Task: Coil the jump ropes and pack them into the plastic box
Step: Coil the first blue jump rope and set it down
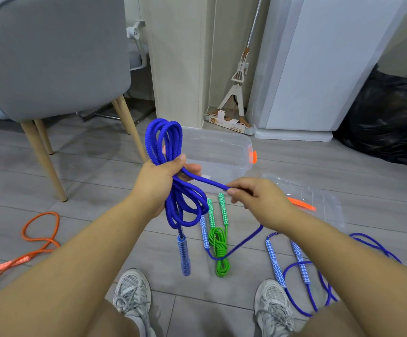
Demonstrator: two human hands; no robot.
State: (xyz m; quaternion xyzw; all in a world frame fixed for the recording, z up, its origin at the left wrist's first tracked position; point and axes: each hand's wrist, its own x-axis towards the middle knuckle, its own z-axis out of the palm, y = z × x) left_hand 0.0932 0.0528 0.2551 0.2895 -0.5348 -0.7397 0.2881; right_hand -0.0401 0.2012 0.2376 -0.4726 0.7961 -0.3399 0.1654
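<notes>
Blue jump rope [173, 166] gathered into a hank of several loops, held above the floor [88, 166] in front of the person; the left hand [160, 183] is clenched round the middle of the hank, so the loops stand up above the fist and hang down below it without springing apart; one blue handle [184, 254] dangles beneath. From the fist a free strand runs to the right hand [251, 198], whose fingertips pinch it, probably to lead it round the hank as a binding turn; beyond the pinch the strand drops and trails on the floor. Both forearms reach forward, left wrist raised, right hand slightly lower and just beside it. Behind the hands sits the open plastic box [222, 152]; its lid [319, 203] lies right of the right hand; below the hands lie a coiled green rope [219, 249], an uncoiled blue rope [302, 276] and, far left, an orange rope [39, 237].
</notes>
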